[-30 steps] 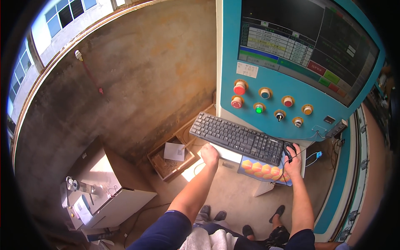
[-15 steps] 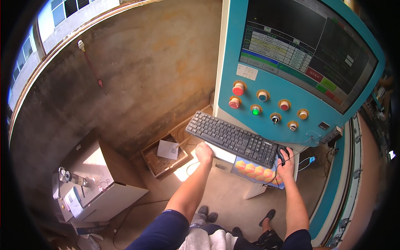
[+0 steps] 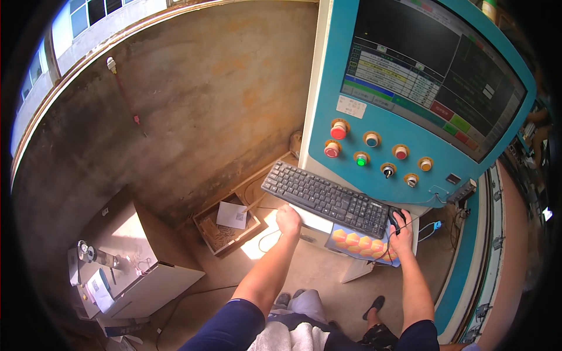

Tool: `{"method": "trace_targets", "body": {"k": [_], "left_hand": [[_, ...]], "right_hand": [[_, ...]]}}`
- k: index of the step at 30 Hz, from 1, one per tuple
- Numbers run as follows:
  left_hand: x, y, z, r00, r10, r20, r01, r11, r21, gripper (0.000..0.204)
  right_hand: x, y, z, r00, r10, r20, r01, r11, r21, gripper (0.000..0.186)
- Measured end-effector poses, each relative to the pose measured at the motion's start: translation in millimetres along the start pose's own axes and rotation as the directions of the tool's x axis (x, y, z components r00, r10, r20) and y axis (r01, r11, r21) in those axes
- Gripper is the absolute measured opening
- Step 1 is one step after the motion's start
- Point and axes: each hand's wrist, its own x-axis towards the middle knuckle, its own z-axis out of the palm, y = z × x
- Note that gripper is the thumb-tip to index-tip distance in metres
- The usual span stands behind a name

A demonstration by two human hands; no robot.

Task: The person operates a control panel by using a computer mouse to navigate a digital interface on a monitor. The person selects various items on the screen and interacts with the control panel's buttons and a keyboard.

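Observation:
My right hand (image 3: 401,237) lies over a black computer mouse (image 3: 399,220), its fingers bent round it. The mouse is at the right end of a black keyboard (image 3: 328,196). Under that hand is a mouse pad (image 3: 357,243) with a yellow and orange hexagon pattern on blue. My left hand (image 3: 288,221) is closed in a fist against the left front corner of a white shelf (image 3: 313,219); what its fingers hold, if anything, is hidden. Above the keyboard rises a teal control cabinet (image 3: 328,140) with a lit screen (image 3: 433,76).
Round knobs and buttons, including a lit green button (image 3: 361,159), sit below the screen. A wooden box (image 3: 234,243) with a white paper stands on the floor. At left is a cabinet (image 3: 155,286) with a clear cylinder (image 3: 106,258) on top. Another person's leg (image 3: 373,317) shows below.
The view has shifted slightly. A grey-clad knee shows more fully below my arms. Both hands stay where they were, the right still on the mouse.

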Motion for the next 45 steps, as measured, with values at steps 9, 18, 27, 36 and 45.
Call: {"method": "trace_targets", "body": {"k": [9, 18, 27, 36, 45], "left_hand": [[0.2, 1.9, -5.3, 1.000, 0.019, 0.016, -0.019, 1.000, 0.005, 0.047], [1.2, -2.7, -3.5, 1.000, 0.025, 0.010, -0.025, 1.000, -0.010, 0.047], [1.8, -4.4, -1.5, 0.996, 0.080, 0.023, -0.081, 0.996, 0.035, 0.045], [9.1, -16.1, 7.8, 0.992, 0.125, 0.012, -0.126, 0.986, 0.109, 0.043], [4.7, -7.3, -1.2, 0.998, 0.055, 0.036, -0.056, 0.998, 0.029, 0.050]], "right_hand": [[1.3, -0.3, 1.3, 1.000, -0.010, 0.000, 0.010, 1.000, 0.020, 0.042], [-0.8, -2.7, -0.2, 1.000, -0.004, -0.001, 0.004, 1.000, 0.025, 0.041], [-0.1, -0.3, -0.4, 1.000, -0.011, -0.023, 0.011, 1.000, 0.006, 0.041], [-1.1, 4.2, 1.9, 0.999, -0.018, -0.026, 0.019, 1.000, 0.006, 0.040], [-1.1, 2.1, 1.5, 1.000, -0.006, -0.019, 0.005, 1.000, -0.005, 0.041]]}}
